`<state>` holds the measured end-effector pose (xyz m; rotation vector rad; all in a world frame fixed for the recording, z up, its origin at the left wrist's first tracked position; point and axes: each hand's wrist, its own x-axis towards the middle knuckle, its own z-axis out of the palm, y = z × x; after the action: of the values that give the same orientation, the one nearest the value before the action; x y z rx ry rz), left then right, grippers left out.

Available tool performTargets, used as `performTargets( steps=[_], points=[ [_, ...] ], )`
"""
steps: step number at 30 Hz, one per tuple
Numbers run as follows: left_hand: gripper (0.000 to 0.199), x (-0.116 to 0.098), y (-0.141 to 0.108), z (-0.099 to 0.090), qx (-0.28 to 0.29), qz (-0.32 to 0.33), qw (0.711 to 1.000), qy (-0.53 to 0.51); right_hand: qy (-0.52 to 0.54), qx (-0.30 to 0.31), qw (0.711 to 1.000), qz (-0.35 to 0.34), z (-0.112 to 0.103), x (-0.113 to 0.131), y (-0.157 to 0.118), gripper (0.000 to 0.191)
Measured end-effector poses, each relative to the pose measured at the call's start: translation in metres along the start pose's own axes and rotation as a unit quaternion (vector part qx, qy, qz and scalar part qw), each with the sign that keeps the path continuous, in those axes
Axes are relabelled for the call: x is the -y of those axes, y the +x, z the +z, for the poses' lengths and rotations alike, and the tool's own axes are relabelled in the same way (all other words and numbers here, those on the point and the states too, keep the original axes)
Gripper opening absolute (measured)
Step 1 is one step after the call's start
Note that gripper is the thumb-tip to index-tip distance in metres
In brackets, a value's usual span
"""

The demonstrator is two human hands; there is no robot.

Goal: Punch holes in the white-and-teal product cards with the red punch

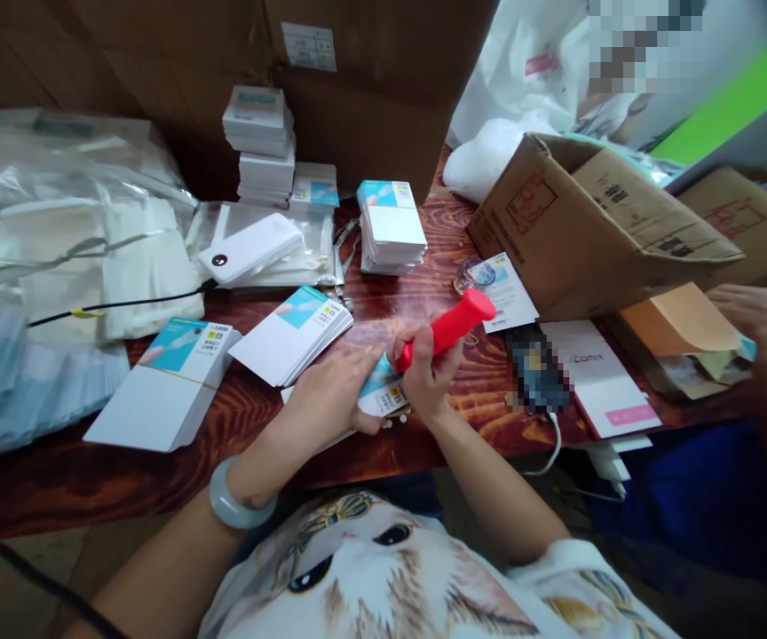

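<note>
My right hand (427, 373) grips a red-handled tool (454, 325), its handle pointing up and to the right, its tip down on a small white and teal card (382, 393). My left hand (336, 390) lies flat on the table and holds that card's left side. A pale bangle (233, 501) sits on my left wrist. Fanned stacks of the same cards lie just left of my hands (294, 333) and further left (169, 383). A few tiny white bits lie on the table by the card.
More card stacks (391, 226) and white boxes (260, 133) stand at the back, with a white power bank (250, 248) on plastic bags. An open cardboard box (589, 222) lies right. A phone (535, 373) and white booklet (600, 377) lie nearby. Another person's hand (766, 324) reaches in.
</note>
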<state>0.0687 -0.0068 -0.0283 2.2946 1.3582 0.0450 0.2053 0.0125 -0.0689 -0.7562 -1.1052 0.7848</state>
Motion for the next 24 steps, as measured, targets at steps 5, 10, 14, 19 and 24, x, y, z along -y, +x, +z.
performTargets(
  steps=[5,10,14,19,24],
  points=[
    [0.099,0.002,0.002,0.003,0.015,-0.026,0.999,-0.03,-0.018,0.004,0.999,-0.034,-0.002,-0.001,-0.001,0.039],
    [0.093,-0.001,0.002,0.0,0.012,-0.024,0.999,-0.026,-0.088,0.056,0.995,-0.004,-0.011,-0.005,-0.001,0.033],
    [0.077,0.0,0.001,0.003,0.008,-0.039,0.998,-0.042,-0.181,0.149,0.972,0.017,-0.02,-0.009,-0.006,0.032],
    [0.095,0.0,0.005,0.003,0.022,-0.023,0.999,-0.028,-0.043,0.011,0.999,0.019,-0.011,0.002,-0.01,0.03],
    [0.1,0.007,-0.002,0.007,-0.001,-0.005,0.998,-0.065,0.084,-0.249,0.964,0.047,-0.014,0.013,0.013,0.025]
  ],
)
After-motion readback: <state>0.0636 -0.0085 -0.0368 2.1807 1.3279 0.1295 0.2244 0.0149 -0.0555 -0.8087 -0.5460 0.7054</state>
